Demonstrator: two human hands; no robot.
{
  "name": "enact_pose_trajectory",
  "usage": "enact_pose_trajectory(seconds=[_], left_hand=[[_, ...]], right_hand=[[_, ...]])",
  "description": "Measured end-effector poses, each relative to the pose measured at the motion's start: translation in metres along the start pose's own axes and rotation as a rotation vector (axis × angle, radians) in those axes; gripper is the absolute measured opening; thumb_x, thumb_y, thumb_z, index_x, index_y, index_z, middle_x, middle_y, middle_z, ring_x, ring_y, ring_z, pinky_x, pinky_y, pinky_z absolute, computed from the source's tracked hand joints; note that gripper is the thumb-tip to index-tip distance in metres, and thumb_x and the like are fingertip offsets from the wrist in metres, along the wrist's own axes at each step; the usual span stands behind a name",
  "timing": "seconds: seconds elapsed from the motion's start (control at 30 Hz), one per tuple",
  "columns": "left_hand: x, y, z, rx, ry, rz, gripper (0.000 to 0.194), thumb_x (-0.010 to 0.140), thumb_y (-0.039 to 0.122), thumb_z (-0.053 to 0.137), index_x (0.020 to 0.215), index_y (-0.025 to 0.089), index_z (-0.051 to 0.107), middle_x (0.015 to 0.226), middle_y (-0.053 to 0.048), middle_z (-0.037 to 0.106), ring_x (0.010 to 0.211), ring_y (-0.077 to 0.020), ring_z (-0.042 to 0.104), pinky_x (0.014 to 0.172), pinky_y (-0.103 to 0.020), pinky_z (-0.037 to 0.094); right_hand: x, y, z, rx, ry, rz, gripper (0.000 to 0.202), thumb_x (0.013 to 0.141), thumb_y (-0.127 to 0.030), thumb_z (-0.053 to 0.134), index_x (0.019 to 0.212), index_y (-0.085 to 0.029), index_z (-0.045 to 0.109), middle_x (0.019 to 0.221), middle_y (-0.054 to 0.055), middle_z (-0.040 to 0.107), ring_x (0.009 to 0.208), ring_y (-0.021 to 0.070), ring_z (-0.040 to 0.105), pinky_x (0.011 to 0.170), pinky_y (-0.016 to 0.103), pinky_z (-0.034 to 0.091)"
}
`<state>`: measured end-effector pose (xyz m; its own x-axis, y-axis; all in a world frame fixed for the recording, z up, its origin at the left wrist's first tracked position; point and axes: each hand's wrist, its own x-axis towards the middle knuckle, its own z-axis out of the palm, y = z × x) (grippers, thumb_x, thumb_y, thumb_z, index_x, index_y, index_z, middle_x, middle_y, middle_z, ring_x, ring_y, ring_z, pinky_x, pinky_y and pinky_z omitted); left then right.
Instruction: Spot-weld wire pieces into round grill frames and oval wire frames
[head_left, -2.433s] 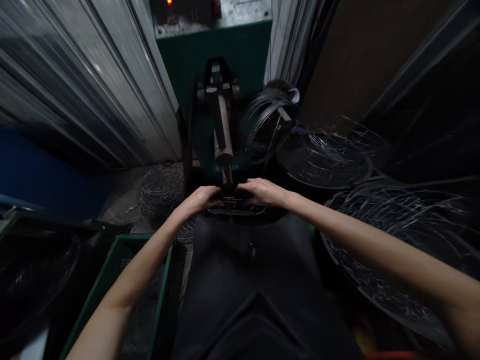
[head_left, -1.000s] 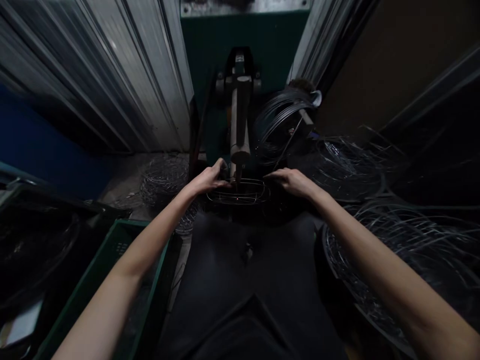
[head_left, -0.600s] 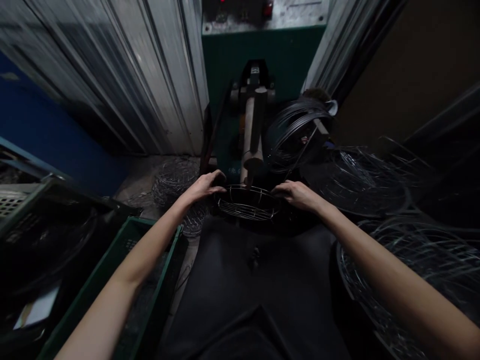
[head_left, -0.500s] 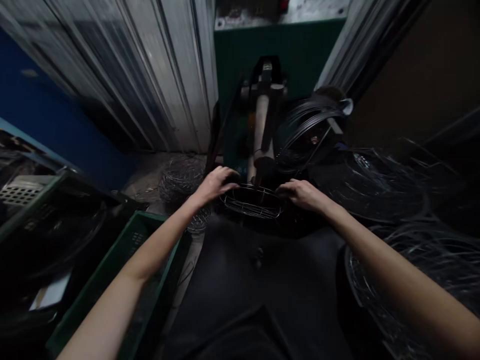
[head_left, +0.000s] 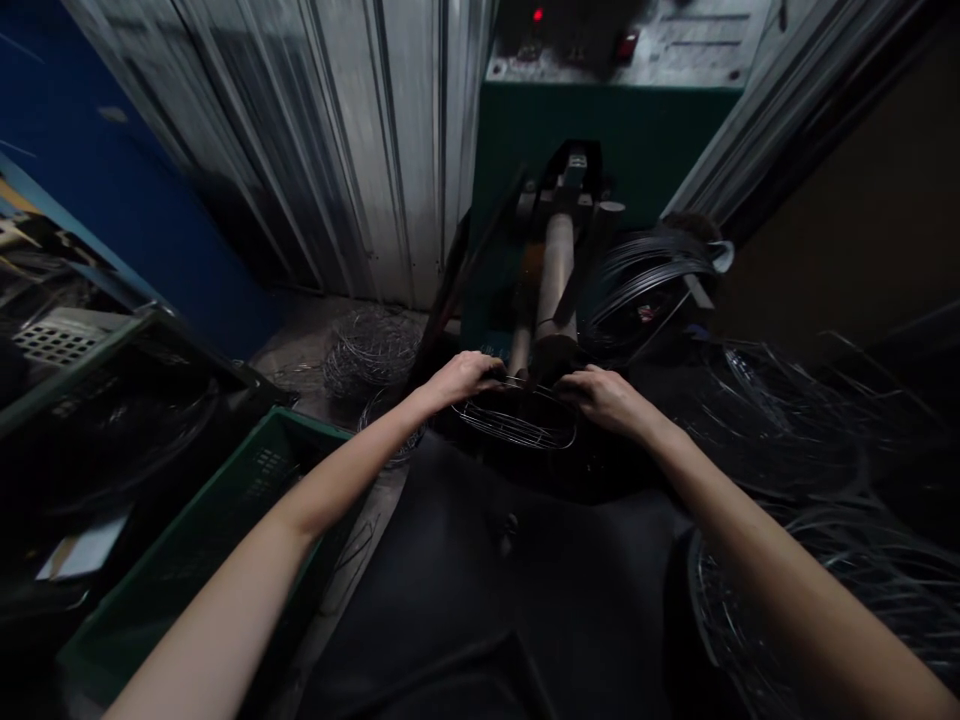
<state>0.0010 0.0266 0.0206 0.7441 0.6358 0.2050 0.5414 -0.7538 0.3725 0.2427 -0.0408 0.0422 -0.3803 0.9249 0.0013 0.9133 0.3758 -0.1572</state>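
Note:
An oval wire basket [head_left: 517,430] with thin, shiny wires hangs between my two hands, just above my lap. My left hand [head_left: 471,376] is closed on its left rim, fingers toward the machine. On the other side my right hand [head_left: 600,392] pinches the right part of the rim. The far rim is at the lower tip of a welding machine's electrode arms [head_left: 556,270], a thick cylinder above and a thinner one below. Whether the rim touches the tip I cannot tell; the spot is dark and partly hidden by the fingers.
A green machine body [head_left: 600,130] with a red light stands ahead. Coiled wire [head_left: 652,280] hangs at its right. A green crate [head_left: 187,540] is at my left, near a wire heap [head_left: 371,350] on the floor. Loose wire pieces fill a dark tub [head_left: 705,590] at right.
The view has shifted, so the machine appears further right and lower. My left hand has come nearer to the electrode tip and to my right hand along the rim. Both still hold the basket.

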Motion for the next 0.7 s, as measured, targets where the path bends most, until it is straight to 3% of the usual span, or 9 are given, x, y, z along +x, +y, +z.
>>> enact_pose_trajectory(seconds=[0.33,0.5,0.7], left_hand=[[0.001,-0.001,0.000,-0.137,-0.029,-0.019,0.024,0.081,0.026,0.061,0.100,0.013,0.066,0.094,-0.007,0.070,0.087,-0.0173,0.064,0.073,-0.022,0.044],[0.006,0.001,-0.006,-0.214,-0.076,-0.032,0.023,0.080,0.025,0.061,0.098,0.013,0.066,0.088,-0.005,0.070,0.079,-0.0144,0.063,0.068,-0.020,0.043],[0.001,0.010,-0.002,-0.118,-0.065,0.003,0.026,0.077,0.024,0.064,0.098,0.009,0.066,0.089,-0.009,0.069,0.080,-0.0180,0.063,0.069,-0.023,0.043]], right_hand=[[0.003,0.009,0.004,0.024,0.049,-0.052,0.025,0.082,-0.023,0.046,0.090,-0.023,0.069,0.083,0.004,0.069,0.081,0.0199,0.056,0.070,0.030,0.044],[0.006,0.014,0.002,0.063,0.025,-0.044,0.025,0.082,-0.023,0.046,0.093,-0.024,0.068,0.094,0.003,0.070,0.086,0.0209,0.058,0.079,0.033,0.044],[-0.008,0.004,0.001,0.029,-0.016,-0.010,0.027,0.078,-0.021,0.043,0.089,-0.021,0.068,0.094,0.013,0.069,0.091,0.0278,0.061,0.079,0.038,0.047]])
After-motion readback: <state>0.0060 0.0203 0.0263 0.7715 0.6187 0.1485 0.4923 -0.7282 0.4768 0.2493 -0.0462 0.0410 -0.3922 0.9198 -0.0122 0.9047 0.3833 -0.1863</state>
